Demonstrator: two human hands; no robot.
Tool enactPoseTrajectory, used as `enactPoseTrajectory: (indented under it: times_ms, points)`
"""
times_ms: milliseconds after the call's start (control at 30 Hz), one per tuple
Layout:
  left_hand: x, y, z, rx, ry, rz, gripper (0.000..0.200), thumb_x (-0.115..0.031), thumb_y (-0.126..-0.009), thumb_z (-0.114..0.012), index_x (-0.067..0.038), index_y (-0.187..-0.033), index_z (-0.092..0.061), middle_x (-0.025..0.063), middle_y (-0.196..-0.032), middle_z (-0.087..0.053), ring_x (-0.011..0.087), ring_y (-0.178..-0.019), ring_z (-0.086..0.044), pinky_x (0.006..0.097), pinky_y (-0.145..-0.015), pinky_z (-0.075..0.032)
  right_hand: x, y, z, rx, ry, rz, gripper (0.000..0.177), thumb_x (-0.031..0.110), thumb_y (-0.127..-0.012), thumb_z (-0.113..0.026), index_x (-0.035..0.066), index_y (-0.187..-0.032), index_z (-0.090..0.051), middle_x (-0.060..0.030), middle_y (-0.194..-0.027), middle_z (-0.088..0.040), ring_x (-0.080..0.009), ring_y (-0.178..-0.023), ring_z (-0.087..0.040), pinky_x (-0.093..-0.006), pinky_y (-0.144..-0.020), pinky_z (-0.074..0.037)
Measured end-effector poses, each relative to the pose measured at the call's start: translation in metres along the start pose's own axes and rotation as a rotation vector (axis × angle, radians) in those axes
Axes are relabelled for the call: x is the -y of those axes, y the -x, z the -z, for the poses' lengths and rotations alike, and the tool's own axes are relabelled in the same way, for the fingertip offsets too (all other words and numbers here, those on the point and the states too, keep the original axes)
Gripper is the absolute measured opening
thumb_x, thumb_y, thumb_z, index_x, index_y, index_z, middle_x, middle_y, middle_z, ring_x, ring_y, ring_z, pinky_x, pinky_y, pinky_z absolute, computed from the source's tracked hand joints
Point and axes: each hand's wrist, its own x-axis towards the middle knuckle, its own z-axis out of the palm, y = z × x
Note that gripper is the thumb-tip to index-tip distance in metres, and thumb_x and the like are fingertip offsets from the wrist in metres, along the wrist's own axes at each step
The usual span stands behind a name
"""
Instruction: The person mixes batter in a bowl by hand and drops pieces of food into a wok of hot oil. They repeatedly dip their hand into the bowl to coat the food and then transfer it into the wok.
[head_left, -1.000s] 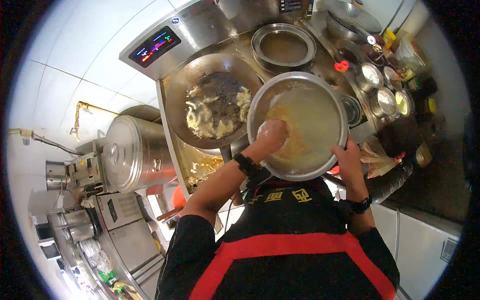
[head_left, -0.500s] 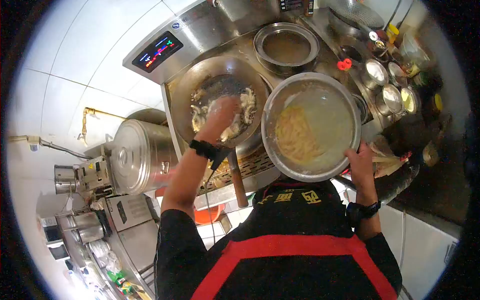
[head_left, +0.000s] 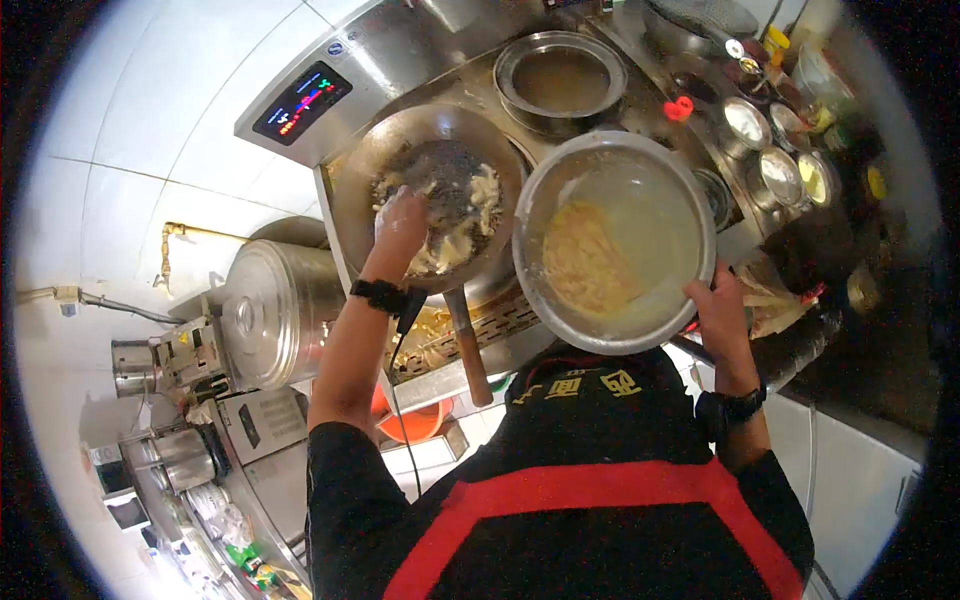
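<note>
My right hand (head_left: 722,308) grips the lower right rim of a wide metal basin (head_left: 535,300), thumb over the edge. Inside lie pale battered strips (head_left: 590,260), heaped to the left, with thin whitish liquid to their right. My left hand (head_left: 402,222) is over the left part of the wok (head_left: 365,160), its fingertips whitish and drawn together. Whatever they may hold is too small to make out. Dark bubbling oil (head_left: 440,165) fills the wok's bottom, and battered pieces (head_left: 485,200) float around its edge. The wok's wooden handle (head_left: 472,360) points toward me.
Behind the basin stands a round pot (head_left: 560,80) of brownish liquid. A lit control panel (head_left: 302,103) is on the stove's back. Seasoning containers (head_left: 780,175) crowd the right counter. At left is a large lidded stockpot (head_left: 275,310); an orange bucket (head_left: 415,422) sits below the stove.
My left hand has moved left across the wok, from its middle to its left side, uncovering more oil. My right hand still holds the basin. The whole view has shifted slightly.
</note>
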Motion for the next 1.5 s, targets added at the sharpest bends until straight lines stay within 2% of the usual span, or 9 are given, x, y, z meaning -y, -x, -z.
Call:
enactPoseTrajectory:
  times_ms: [67,133,167,233,300,833,1167,1233,1500]
  points:
    - [-0.018,0.002,0.001,0.074,0.025,-0.065,0.012,-0.003,-0.077,-0.056,-0.003,-0.084,-0.066,0.0192,-0.092,-0.066,0.0331,-0.092,-0.063,0.0441,-0.078,-0.052,0.003,0.001,0.000,0.009,0.094,-0.001,0.049,0.012,-0.075,-0.057,-0.002,-0.121,-0.052,-0.0168,-0.103,-0.065,-0.0255,-0.091,-0.063,-0.0373,-0.084,-0.049]
    - [-0.028,0.006,-0.035,-0.434,0.167,-0.628,0.019,-0.010,-0.078,-0.059,-0.006,-0.095,-0.064,0.0120,-0.086,-0.063,0.0322,-0.082,-0.062,0.0426,-0.071,-0.051,0.005,0.002,0.000,0.013,0.098,-0.019,0.048,0.011,-0.075,-0.057,-0.002,-0.120,-0.052,-0.0163,-0.102,-0.065,-0.0248,-0.090,-0.062,-0.0367,-0.084,-0.049]
    - [-0.082,0.018,0.023,0.197,0.210,-0.240,0.018,-0.015,-0.078,-0.061,-0.007,-0.093,-0.064,0.0106,-0.090,-0.064,0.0302,-0.088,-0.062,0.0398,-0.070,-0.051,0.007,0.001,-0.002,0.029,0.086,-0.017,0.047,0.010,-0.075,-0.057,-0.003,-0.119,-0.053,-0.0158,-0.102,-0.065,-0.0241,-0.089,-0.062,-0.0361,-0.083,-0.049]
    - [-0.125,0.030,0.022,0.286,0.192,-0.438,0.018,-0.019,-0.078,-0.061,-0.007,-0.091,-0.064,0.0096,-0.092,-0.064,0.0291,-0.090,-0.062,0.0384,-0.069,-0.051,0.022,0.004,-0.013,0.046,-0.013,-0.066,0.043,0.007,-0.075,-0.056,-0.003,-0.117,-0.054,-0.0140,-0.101,-0.065,-0.0214,-0.088,-0.062,-0.0338,-0.081,-0.049]
    - [-0.148,0.046,-0.011,0.019,0.379,-0.557,0.016,-0.019,-0.077,-0.061,-0.007,-0.088,-0.062,0.0115,-0.088,-0.063,0.0295,-0.087,-0.062,0.0393,-0.069,-0.050,0.021,0.004,-0.016,0.060,-0.050,-0.062,0.042,0.007,-0.075,-0.056,-0.003,-0.116,-0.054,-0.0135,-0.100,-0.065,-0.0206,-0.088,-0.062,-0.0334,-0.080,-0.050]
    - [-0.170,0.041,-0.057,0.230,0.386,-0.743,0.013,-0.010,-0.080,-0.053,-0.003,-0.090,-0.059,0.0142,-0.090,-0.059,0.0298,-0.087,-0.059,0.0394,-0.078,-0.049,0.015,0.000,-0.014,0.055,0.032,-0.088,0.044,0.011,-0.076,-0.058,-0.001,-0.118,-0.054,-0.0124,-0.097,-0.066,-0.0187,-0.083,-0.062,-0.0319,-0.076,-0.050]
    - [-0.148,0.008,0.014,0.140,0.536,-0.562,0.009,-0.010,-0.080,-0.056,-0.003,-0.083,-0.059,0.0132,-0.082,-0.060,0.0331,-0.081,-0.059,0.0403,-0.073,-0.049,0.014,-0.003,-0.009,0.049,-0.081,-0.095,0.046,0.008,-0.077,-0.058,0.001,-0.123,-0.053,-0.0106,-0.103,-0.064,-0.0176,-0.086,-0.061,-0.0333,-0.077,-0.051]
    - [-0.133,-0.004,0.022,-0.092,0.683,-0.460,0.010,-0.011,-0.078,-0.057,0.000,-0.079,-0.058,0.0155,-0.078,-0.059,0.0306,-0.072,-0.058,0.0398,-0.067,-0.047,0.016,-0.003,-0.009,0.031,-0.136,-0.123,0.047,0.006,-0.078,-0.057,0.001,-0.124,-0.052,-0.0108,-0.104,-0.064,-0.0176,-0.087,-0.061,-0.0330,-0.078,-0.051]
    - [-0.047,-0.066,0.027,-0.063,0.821,-0.114,0.027,-0.022,-0.089,-0.048,-0.001,-0.073,-0.051,0.0099,-0.061,-0.043,0.0165,-0.059,-0.045,0.0345,-0.054,-0.037,0.016,-0.003,-0.002,-0.036,-0.001,-0.131,0.047,0.006,-0.076,-0.055,-0.002,-0.123,-0.052,-0.0120,-0.104,-0.064,-0.0201,-0.088,-0.061,-0.0325,-0.079,-0.050]
